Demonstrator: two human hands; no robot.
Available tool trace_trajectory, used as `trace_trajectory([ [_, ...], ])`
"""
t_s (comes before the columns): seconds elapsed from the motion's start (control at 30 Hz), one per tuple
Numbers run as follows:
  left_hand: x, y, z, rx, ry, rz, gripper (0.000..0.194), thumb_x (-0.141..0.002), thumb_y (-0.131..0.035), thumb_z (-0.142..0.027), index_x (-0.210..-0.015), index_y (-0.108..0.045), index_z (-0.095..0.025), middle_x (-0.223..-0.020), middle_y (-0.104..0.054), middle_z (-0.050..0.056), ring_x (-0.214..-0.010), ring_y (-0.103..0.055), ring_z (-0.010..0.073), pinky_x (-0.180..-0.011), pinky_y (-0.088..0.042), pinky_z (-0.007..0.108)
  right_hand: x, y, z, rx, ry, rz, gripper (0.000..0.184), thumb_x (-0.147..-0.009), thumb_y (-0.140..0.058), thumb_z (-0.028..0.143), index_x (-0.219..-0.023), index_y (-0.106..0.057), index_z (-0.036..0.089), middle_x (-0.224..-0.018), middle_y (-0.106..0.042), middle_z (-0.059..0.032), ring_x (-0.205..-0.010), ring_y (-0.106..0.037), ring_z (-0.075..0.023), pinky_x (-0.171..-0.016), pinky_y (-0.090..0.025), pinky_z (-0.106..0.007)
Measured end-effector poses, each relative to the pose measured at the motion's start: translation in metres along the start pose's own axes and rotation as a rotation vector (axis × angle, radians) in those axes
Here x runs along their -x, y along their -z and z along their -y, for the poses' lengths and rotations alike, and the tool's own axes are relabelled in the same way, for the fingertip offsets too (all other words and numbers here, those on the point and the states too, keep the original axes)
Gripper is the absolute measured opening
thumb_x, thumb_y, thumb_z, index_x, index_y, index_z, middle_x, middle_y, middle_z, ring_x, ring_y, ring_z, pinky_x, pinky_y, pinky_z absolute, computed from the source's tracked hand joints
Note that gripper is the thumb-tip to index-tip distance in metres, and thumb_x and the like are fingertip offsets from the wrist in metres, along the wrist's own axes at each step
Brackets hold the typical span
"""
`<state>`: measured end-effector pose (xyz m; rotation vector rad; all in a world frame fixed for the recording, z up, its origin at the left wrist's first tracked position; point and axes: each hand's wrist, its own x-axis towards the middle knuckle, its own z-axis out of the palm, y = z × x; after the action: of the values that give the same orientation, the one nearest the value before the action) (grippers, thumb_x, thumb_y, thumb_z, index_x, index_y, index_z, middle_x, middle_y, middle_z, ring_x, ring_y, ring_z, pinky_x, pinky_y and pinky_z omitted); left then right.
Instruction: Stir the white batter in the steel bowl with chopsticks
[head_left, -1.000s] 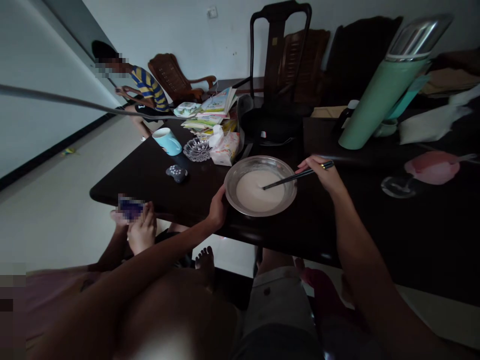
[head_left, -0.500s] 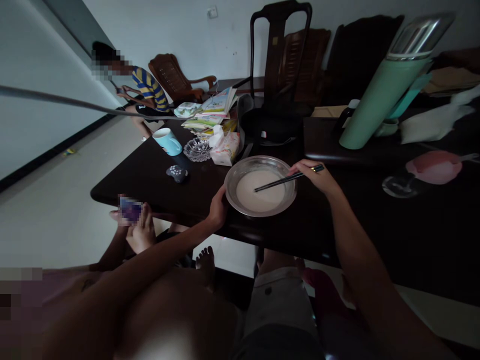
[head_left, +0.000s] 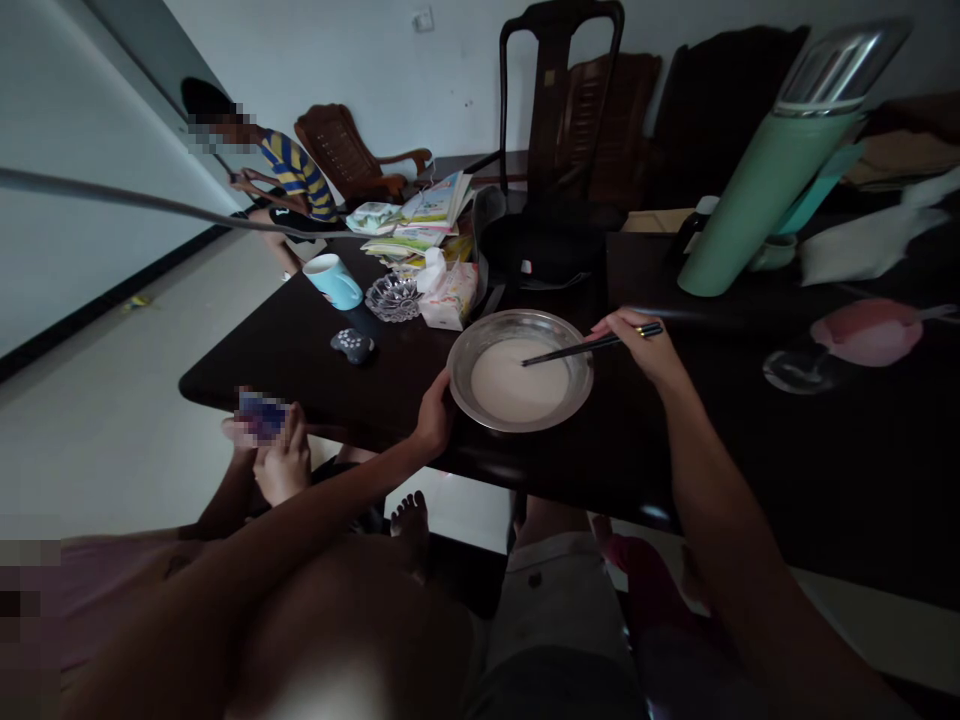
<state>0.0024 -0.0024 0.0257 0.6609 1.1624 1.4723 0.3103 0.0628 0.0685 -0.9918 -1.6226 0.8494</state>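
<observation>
A round metal bowl point(head_left: 465, 345) of pale batter sits on the dark table point(head_left: 315, 350) in front of me. My left hand point(head_left: 433, 415) grips the bowl's near left rim, fingers curled on its edge. My right hand point(head_left: 643, 345) is closed on a pair of dark chopsticks point(head_left: 574, 349), held from the right, with their tips in the batter near the bowl's middle.
Behind the bowl lie a tissue pack point(head_left: 450, 290), glass ashtray point(head_left: 394, 297), blue mug point(head_left: 334, 280), small dark gadget point(head_left: 352, 345) and books point(head_left: 420, 215). A green thermos point(head_left: 757, 190) and pink item point(head_left: 870, 332) stand right. Another person's hands hold a phone point(head_left: 262, 415) at left; a seated person point(head_left: 289, 175) is farther back.
The chopstick tips swept left across the batter, then back to the right toward the middle. My right hand moved with them. My left hand stayed on the rim.
</observation>
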Motion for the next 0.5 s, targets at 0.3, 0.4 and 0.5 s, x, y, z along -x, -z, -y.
trace_trajectory([
  [0.3, 0.0002, 0.0004, -0.0009, -0.006, 0.008, 0.004, 0.026, -0.077, -0.064, -0.033, -0.096, -0.074, -0.019, -0.102, -0.074, 0.003, -0.115, -0.059, 0.0266, -0.099, -0.046, 0.036, 0.0, -0.0015, 0.0009, 0.037, 0.028, 0.023, 0.036, -0.089, -0.056, 0.052, -0.079, -0.073, 0.022, -0.081, -0.076, -0.0047, -0.083, -0.071, -0.022, -0.081, -0.053, -0.035],
  [0.4, 0.0, 0.0007, -0.0007, -0.018, 0.018, -0.006, 0.025, -0.077, -0.064, -0.034, -0.095, -0.074, -0.018, -0.1, -0.074, 0.003, -0.114, -0.06, 0.0272, -0.099, -0.046, 0.036, 0.0007, -0.0004, -0.0006, -0.027, -0.025, -0.027, 0.038, -0.09, -0.054, 0.053, -0.08, -0.072, 0.022, -0.071, -0.074, -0.004, -0.071, -0.071, -0.0205, -0.073, -0.053, -0.034],
  [0.5, -0.001, 0.0014, 0.0002, -0.006, 0.003, 0.007, 0.026, -0.076, -0.066, -0.034, -0.095, -0.074, -0.019, -0.1, -0.074, 0.003, -0.114, -0.06, 0.0272, -0.1, -0.046, 0.036, 0.0005, -0.0038, 0.0014, -0.004, -0.006, 0.078, 0.037, -0.09, -0.055, 0.053, -0.079, -0.073, 0.022, -0.075, -0.075, -0.0041, -0.076, -0.071, -0.0214, -0.075, -0.053, -0.034],
])
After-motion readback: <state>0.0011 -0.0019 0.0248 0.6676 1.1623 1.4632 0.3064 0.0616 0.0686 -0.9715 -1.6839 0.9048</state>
